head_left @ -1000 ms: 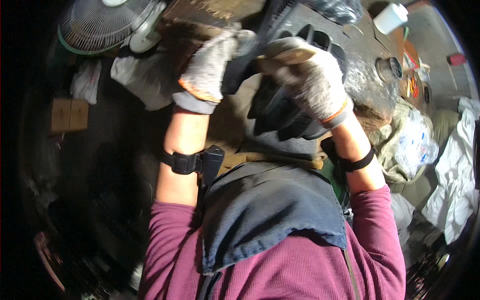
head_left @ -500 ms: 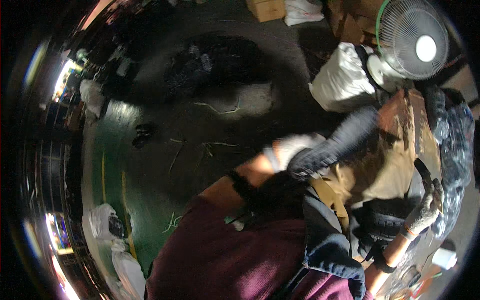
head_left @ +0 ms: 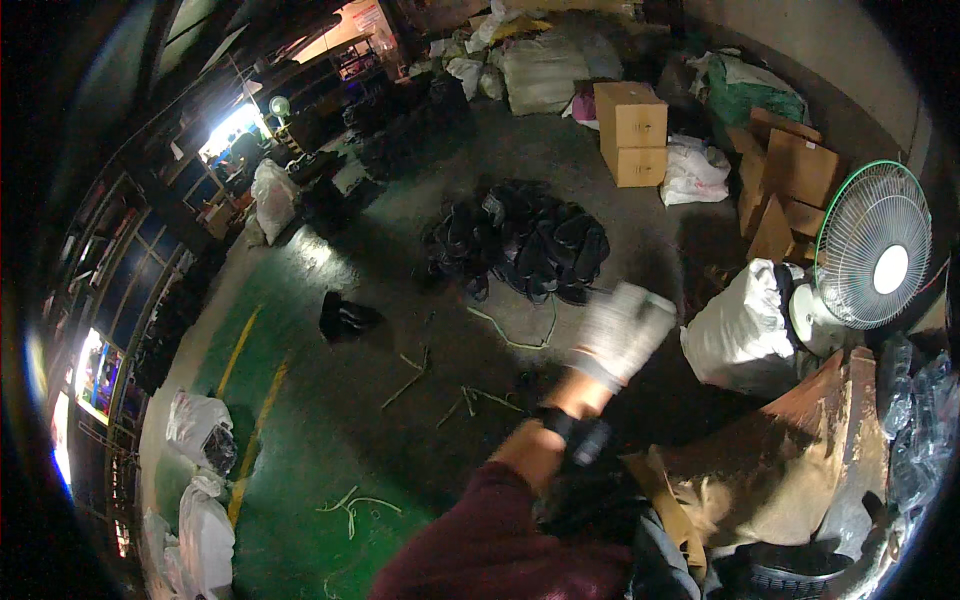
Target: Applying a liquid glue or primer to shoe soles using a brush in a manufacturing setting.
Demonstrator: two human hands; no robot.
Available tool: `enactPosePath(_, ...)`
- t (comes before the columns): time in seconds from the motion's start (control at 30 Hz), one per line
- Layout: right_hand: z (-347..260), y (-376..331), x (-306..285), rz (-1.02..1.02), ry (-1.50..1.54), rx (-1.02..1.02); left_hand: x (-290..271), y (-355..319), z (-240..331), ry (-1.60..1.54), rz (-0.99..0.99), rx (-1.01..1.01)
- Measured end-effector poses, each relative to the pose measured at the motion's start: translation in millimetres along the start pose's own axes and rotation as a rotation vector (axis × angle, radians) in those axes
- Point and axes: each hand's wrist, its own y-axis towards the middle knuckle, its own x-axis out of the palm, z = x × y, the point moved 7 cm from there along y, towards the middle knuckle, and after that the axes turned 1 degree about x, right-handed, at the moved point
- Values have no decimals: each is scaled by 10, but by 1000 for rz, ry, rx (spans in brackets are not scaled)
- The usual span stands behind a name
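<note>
My left hand [head_left: 622,332], gloved, was out over the floor, blurred; it looked slack, fingers loose, nothing in it. Can't tell for sure. Right hand wasn't in view. Nearest thing: shoe pile [head_left: 525,240], just beyond the hand, not touching. Fan [head_left: 872,258] well right of the pile, white sack [head_left: 742,335] between fan and hand. Risks as I judged them: straps [head_left: 480,398] strewn on the near side of the pile could snag a foot; reaching blind, I could knock the sack into the fan.

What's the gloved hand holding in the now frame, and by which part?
Nothing visible: the left hand in a grey knit glove is stretched out over the floor, blurred, with no object in it. The right hand is out of view.
</note>
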Motion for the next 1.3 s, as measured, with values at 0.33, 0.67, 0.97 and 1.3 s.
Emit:
enactPosePath(0.33,-61,-739,-1292,189,-284,333,3147,-2024,2806,-300,-1486,416)
enactPosePath(0.67,660,-1275,-3259,467,-369,772,3510,-2644,3204,-857,-1740,294)
enactPosePath(0.97,1588,-1700,-3433,363,-680,669,3409,-2029,3343,-851,-1437,18)
enactPosePath(1.3,2545,-1613,-2867,65,-966,980,3291,-1647,3643,-1254,-1660,-298)
